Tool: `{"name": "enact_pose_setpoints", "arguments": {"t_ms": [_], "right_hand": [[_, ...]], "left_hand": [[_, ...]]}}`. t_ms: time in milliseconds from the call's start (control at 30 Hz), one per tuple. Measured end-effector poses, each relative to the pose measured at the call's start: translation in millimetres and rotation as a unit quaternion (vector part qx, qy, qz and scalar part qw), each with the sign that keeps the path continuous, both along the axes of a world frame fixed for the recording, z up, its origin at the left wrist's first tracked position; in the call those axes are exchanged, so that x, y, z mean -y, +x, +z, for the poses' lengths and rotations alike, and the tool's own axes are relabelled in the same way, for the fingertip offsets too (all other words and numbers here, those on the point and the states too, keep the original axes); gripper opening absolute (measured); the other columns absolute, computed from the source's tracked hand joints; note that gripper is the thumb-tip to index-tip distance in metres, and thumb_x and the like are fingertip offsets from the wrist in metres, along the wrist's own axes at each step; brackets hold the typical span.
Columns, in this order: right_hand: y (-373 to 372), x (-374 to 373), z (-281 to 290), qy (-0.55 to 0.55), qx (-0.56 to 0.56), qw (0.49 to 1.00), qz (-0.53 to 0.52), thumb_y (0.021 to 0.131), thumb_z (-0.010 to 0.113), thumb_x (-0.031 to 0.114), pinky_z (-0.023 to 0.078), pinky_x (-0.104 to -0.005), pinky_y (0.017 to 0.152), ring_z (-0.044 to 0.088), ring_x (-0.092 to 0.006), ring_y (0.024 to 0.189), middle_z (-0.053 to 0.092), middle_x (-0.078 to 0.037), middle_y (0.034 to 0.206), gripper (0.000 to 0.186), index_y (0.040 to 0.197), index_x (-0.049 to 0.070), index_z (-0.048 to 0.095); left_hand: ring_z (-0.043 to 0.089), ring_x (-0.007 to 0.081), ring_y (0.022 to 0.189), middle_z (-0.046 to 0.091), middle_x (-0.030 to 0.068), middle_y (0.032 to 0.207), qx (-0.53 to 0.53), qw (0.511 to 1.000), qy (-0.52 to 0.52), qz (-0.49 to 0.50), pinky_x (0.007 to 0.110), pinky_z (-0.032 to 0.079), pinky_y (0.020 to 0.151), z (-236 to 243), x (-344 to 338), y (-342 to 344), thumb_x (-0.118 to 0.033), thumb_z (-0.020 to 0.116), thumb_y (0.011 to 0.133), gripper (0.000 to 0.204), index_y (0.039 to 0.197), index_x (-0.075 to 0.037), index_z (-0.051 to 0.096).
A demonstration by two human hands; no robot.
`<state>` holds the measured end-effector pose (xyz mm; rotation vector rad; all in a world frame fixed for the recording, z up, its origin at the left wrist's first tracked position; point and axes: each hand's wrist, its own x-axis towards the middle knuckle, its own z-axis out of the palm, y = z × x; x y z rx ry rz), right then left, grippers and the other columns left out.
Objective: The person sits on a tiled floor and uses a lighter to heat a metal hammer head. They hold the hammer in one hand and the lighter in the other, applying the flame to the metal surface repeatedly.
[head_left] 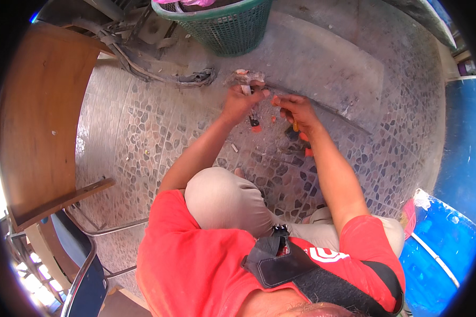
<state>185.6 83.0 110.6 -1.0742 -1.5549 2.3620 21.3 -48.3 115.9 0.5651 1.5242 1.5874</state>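
Observation:
My left hand [241, 104] is closed, with a small whitish piece [246, 90] at its fingers; its exact kind is too small to tell. Thumb and fingers of my right hand [300, 112] pinch a small orange-red piece [275, 100]. Something yellow [295, 126] shows at the palm side of that hand, mostly hidden. Just beyond my left fingers lies a greyish crumpled heap [244, 77]. A black and orange tool end [255, 126] is below the left hand. Under my right wrist are dark and red-orange tool parts [308, 151], partly covered by the arm.
A green plastic basket [225, 29] stands ahead on the concrete. Old cables and metal parts [195, 78] lie to its left. Wooden furniture [47, 121] and a metal-framed chair [84, 264] are on the left, blue containers [439, 248] on the right. The floor is pebble-patterned tile [148, 132].

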Motion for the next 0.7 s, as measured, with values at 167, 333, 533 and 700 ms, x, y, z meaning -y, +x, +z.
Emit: {"name": "enact_pose_setpoints", "arguments": {"t_ms": [167,333,533,700], "right_hand": [[-6,-14,21,0.042,-0.063,0.997,0.004,0.088,0.075,0.023,0.039,-0.0212,0.049,0.064,-0.0085,0.065,0.071,-0.005,0.083,0.029,0.106,0.000,0.075],[-10,-15,44,0.081,-0.082,0.993,0.002,0.087,0.071,0.014,0.044,-0.0239,0.053,0.064,-0.0106,0.067,0.071,-0.006,0.082,0.021,0.100,-0.002,0.074],[-15,-7,46,0.188,-0.073,0.979,-0.028,0.089,0.067,0.012,0.050,-0.0264,0.062,0.065,-0.0116,0.068,0.072,-0.007,0.082,0.019,0.098,-0.005,0.072],[-16,-6,57,0.159,-0.075,0.984,-0.021,0.090,0.067,0.011,0.051,-0.0261,0.063,0.065,-0.0115,0.068,0.072,-0.008,0.082,0.019,0.098,-0.005,0.072]], "left_hand": [[0.055,0.0086,0.058,0.063,-0.0010,0.075,-0.052,0.998,0.033,-0.032,0.025,0.044,0.052,13,-11,11,-0.016,0.083,0.082,0.028,0.101,-0.003,0.069],[0.055,0.0073,0.058,0.064,-0.0005,0.075,0.002,0.998,0.022,-0.056,0.024,0.043,0.050,20,-11,13,-0.016,0.079,0.087,0.021,0.101,-0.003,0.073],[0.055,0.0072,0.060,0.066,0.0008,0.077,0.028,0.998,0.036,-0.049,0.023,0.044,0.050,20,-14,16,-0.015,0.076,0.090,0.020,0.103,-0.001,0.072],[0.055,0.0070,0.061,0.066,0.0012,0.077,0.031,0.998,0.039,-0.049,0.023,0.044,0.051,24,-13,13,-0.015,0.077,0.089,0.022,0.105,-0.001,0.071]]}}
